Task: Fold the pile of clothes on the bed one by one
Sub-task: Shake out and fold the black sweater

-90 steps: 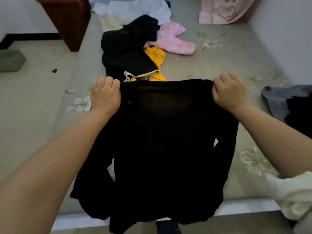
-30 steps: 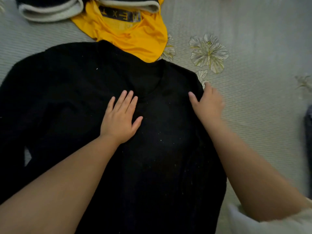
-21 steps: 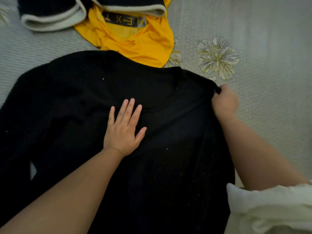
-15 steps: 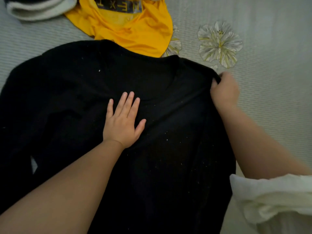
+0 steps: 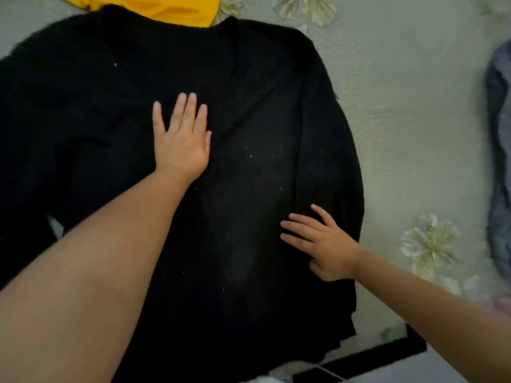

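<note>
Looking down from the head camera, a black long-sleeved sweater [image 5: 249,134] lies spread flat on a pale green bed [image 5: 414,120] printed with flowers. Both hands rest on it with fingers straight and relaxed, grasping nothing. The left hand [image 5: 181,139] presses palm-down on the chest area, apparently pinning the fabric so it does not slide. The right hand [image 5: 323,244] lies flat lower down, near the sweater's right edge, fingers pointing inward, seemingly smoothing a side panel or sleeve that looks already turned in over the body. Beyond the left hand's fingertips, a yellow garment [image 5: 166,6] peeks out from under the sweater's collar. Well out past the right hand, a grey-blue garment [image 5: 500,161] sits at the frame's edge. Judging by this, folding of this piece has only begun.
</note>
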A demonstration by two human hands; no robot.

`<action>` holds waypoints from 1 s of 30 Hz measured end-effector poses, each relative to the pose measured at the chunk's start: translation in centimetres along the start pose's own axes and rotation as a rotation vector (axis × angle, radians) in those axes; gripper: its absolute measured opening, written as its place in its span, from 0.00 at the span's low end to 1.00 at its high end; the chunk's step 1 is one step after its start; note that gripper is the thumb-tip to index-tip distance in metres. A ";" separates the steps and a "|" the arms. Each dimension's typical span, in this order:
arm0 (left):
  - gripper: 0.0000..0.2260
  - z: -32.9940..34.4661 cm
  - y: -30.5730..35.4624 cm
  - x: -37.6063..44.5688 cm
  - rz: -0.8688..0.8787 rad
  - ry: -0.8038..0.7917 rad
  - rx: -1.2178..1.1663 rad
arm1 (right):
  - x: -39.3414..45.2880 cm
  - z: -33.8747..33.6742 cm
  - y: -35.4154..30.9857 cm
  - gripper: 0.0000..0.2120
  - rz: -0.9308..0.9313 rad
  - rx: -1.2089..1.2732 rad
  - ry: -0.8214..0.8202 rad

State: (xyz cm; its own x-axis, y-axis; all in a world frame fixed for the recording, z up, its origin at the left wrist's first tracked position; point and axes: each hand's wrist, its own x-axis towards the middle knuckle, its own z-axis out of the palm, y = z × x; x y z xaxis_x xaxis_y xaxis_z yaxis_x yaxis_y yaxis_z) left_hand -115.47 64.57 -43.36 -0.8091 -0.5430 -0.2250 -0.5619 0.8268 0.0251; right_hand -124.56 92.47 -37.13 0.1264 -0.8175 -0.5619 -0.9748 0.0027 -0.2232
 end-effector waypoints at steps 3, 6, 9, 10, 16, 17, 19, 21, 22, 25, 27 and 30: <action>0.25 -1.5 1.7 -0.6 0.333 -0.081 0.383 | -1.2 0.5 -1.0 0.25 0.070 0.025 -0.115; 0.24 -2.6 4.0 -5.1 0.412 -0.108 0.179 | -1.6 -0.6 -1.3 0.11 0.124 0.035 0.065; 0.14 -3.0 6.1 -12.4 0.409 -0.010 -0.265 | -2.0 -1.5 -0.9 0.05 0.238 0.205 0.357; 0.09 -2.6 6.4 -14.5 0.395 0.023 -0.362 | -2.0 -1.6 -0.8 0.05 0.270 0.227 0.404; 0.15 -0.3 10.6 -21.5 0.231 -0.460 -0.527 | -4.2 1.2 -1.5 0.13 0.439 0.263 0.311; 0.17 0.0 11.8 -22.2 0.197 -0.539 -0.516 | -5.0 2.1 -1.9 0.14 0.449 0.275 0.341; 0.19 0.3 14.1 -23.1 0.108 -0.628 -0.564 | -6.7 4.2 -2.8 0.18 0.514 0.331 0.354; 0.20 0.6 16.0 -23.6 0.016 -0.655 -0.660 | -8.2 6.3 -3.7 0.23 0.635 0.375 0.234; 0.19 0.9 16.8 -23.7 -0.043 -0.664 -0.722 | -8.9 7.2 -4.1 0.24 0.667 0.388 0.174; 0.14 0.9 18.4 -24.1 -0.203 -0.637 -0.852 | -9.8 8.8 -4.8 0.23 0.672 0.417 0.179; 0.09 0.8 18.9 -24.3 -0.275 -0.604 -0.916 | -9.8 8.7 -4.6 0.22 0.674 0.430 0.195; 0.12 0.4 18.4 -24.5 -0.372 -0.564 -1.084 | -9.4 7.3 -3.9 0.18 0.668 0.290 0.313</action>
State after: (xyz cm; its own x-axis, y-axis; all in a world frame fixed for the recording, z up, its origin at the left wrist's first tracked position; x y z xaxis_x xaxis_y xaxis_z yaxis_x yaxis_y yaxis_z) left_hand -105.91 93.14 -37.81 -0.5382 -0.3578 -0.7631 -0.8055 -0.0478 0.5906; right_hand -120.57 104.39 -36.79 -0.5685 -0.7136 -0.4093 -0.7336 0.6650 -0.1404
